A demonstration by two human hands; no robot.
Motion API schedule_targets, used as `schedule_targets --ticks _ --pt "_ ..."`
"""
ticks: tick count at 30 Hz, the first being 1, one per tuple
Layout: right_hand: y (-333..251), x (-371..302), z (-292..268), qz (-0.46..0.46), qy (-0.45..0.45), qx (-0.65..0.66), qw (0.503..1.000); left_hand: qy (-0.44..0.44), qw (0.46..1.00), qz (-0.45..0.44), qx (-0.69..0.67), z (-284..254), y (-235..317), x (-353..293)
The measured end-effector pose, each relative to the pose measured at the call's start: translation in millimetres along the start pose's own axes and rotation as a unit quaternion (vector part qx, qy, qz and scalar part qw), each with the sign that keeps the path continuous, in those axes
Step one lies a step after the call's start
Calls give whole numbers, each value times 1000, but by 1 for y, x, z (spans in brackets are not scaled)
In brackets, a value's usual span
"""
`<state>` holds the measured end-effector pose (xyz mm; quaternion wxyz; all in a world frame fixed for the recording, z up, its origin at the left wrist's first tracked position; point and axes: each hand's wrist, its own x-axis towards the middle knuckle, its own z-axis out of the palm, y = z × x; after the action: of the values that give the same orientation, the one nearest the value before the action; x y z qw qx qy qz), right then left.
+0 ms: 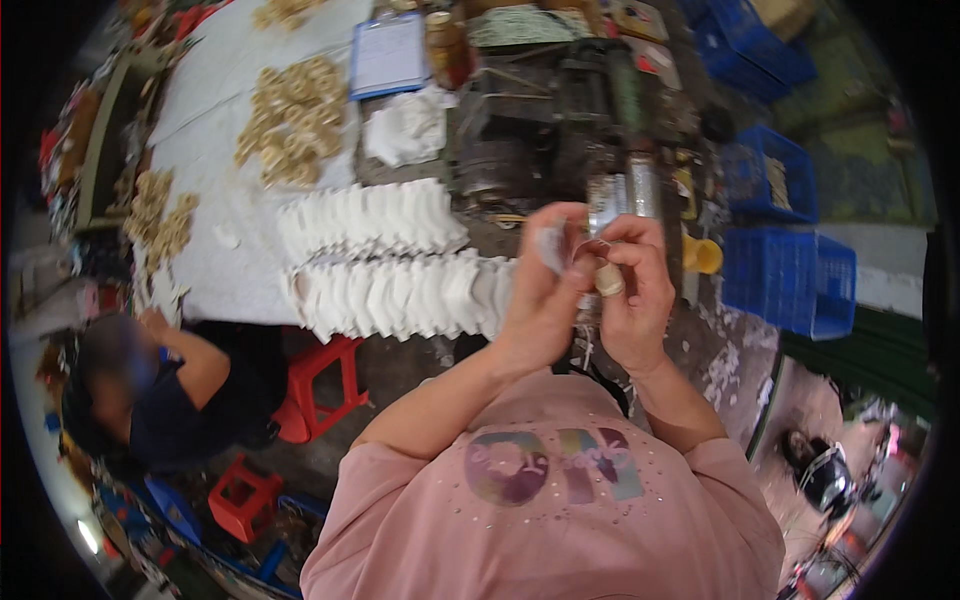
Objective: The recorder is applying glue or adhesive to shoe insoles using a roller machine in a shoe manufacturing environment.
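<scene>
Pale piece point(608, 279) in hand at the table point(205, 110)

We saw a table with a white cover spread to the left, bearing two rows of white pads point(375, 222) and heaps of pale rings point(290, 120). On the right stood blue crates point(765, 270); the middle one held light bits point(777, 182), too small for us to identify. At the far side, a box point(594, 18) held pale green strips point(530, 27). Near it stood a brown jar point(447, 50), contents unclear. A yellow cup point(703, 255) sat just beyond the right hand point(642, 300).

We noticed shiny, multicoloured lettering across the pink shirt point(540, 545); a sheet on the blue clipboard point(388, 55) was too small to read.

The right hand's fingers were closed on the pale piece. The left hand point(540, 305) was partly curled beside it, at a whitish scrap point(551, 246); we couldn't tell whether it gripped anything.
</scene>
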<state>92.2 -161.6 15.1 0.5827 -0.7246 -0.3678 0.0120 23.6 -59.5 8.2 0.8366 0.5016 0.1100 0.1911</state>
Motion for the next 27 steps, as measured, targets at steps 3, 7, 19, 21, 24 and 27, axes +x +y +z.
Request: schedule_targets --ticks 3,7,19,21,24,27 --pt "1 12 -44 50 76 94 991 113 992 -57 -22 -25 0 16" --pt "19 43 -119 210 -51 -189 958 -13 981 -72 179 -41 -12 17" --pt "59 15 -101 221 -46 -166 960 -158 891 19 424 -19 -17 8" --pt "60 15 -103 242 -43 -120 962 -132 912 43 386 -55 -9 7" --pt "62 14 -102 273 -1 -116 955 -40 887 108 447 -139 5 17" --pt "62 12 -100 281 21 -94 955 128 729 162 652 -235 21 32"
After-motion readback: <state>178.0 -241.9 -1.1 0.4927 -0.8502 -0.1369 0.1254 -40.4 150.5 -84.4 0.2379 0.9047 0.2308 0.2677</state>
